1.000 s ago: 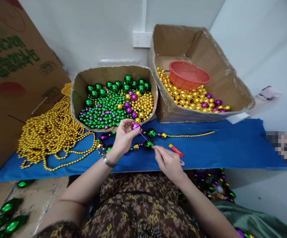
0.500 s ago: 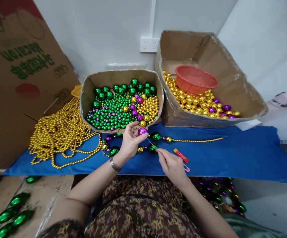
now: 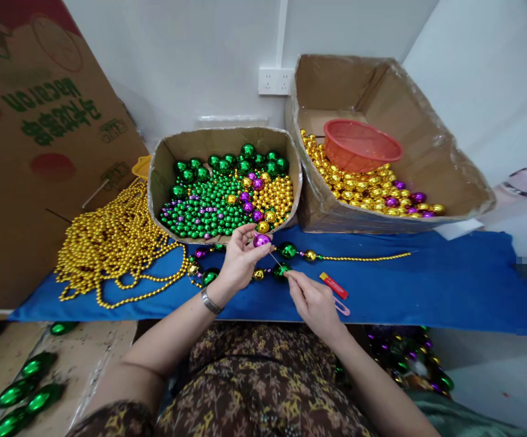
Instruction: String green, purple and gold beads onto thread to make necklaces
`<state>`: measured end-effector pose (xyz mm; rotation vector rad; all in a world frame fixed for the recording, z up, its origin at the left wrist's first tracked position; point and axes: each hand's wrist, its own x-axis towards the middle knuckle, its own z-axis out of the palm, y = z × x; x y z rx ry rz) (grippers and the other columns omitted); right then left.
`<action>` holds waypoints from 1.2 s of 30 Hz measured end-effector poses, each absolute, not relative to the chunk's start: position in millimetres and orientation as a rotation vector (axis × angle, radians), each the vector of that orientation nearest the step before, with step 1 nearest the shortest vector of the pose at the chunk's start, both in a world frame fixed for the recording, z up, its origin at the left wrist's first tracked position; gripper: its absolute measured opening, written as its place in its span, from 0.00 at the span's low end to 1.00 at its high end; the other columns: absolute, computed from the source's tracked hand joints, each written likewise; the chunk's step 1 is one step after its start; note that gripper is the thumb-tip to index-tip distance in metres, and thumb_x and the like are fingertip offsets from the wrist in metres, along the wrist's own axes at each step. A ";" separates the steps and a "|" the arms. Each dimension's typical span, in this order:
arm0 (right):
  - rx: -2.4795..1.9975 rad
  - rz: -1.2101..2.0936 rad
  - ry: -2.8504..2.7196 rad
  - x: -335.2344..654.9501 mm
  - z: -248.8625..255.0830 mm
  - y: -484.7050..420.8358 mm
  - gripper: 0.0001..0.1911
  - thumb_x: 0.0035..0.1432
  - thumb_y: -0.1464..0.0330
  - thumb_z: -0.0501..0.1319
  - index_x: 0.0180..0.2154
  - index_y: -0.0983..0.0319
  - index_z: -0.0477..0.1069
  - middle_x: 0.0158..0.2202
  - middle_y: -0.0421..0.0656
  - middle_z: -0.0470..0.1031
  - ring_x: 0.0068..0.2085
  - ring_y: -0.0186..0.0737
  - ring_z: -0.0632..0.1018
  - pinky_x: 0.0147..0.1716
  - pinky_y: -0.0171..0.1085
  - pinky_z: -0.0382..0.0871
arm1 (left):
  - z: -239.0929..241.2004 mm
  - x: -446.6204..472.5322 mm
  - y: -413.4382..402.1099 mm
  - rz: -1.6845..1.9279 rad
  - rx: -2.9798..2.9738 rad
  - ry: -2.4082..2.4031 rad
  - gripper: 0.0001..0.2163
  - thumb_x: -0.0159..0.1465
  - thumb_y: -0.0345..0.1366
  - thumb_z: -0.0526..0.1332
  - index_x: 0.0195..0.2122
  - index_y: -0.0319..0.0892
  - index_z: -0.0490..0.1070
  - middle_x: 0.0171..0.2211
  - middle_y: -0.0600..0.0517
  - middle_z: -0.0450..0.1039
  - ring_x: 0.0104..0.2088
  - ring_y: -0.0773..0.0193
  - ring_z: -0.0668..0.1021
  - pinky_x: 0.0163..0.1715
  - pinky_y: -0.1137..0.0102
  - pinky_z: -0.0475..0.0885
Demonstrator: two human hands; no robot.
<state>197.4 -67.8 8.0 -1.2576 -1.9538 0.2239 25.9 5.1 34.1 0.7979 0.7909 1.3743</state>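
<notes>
Pinching the shiny, light purple bead point(image 3: 261, 240) by its round sides above the blue cloth point(image 3: 427, 279), the left hand point(image 3: 238, 262) steadied it while the right hand point(image 3: 313, 303) fingers closed on what looked like a thin needle point(image 3: 276, 261).

1. I see a tabletop point(image 3: 427, 285) covered by blue cloth.
2. On it: a heap of gold bead strands point(image 3: 108, 249) at left, two open cardboard boxes point(image 3: 167, 176) point(image 3: 455, 176) behind, a partly strung bead garland point(image 3: 359, 258), and a red lighter point(image 3: 334, 285) near the front edge.
</notes>
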 end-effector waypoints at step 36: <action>-1.373 0.209 -1.873 208.7 18.4 -62.4 0.12 0.68 0.67 0.51 0.42 0.61 0.72 0.31 0.43 0.80 0.30 0.37 0.80 0.34 0.33 0.73 | 44.0 -32.1 90.7 1.117 1.354 1.269 0.13 0.55 0.40 0.64 0.40 0.41 0.75 0.28 0.51 0.73 0.28 0.65 0.74 0.23 0.73 0.63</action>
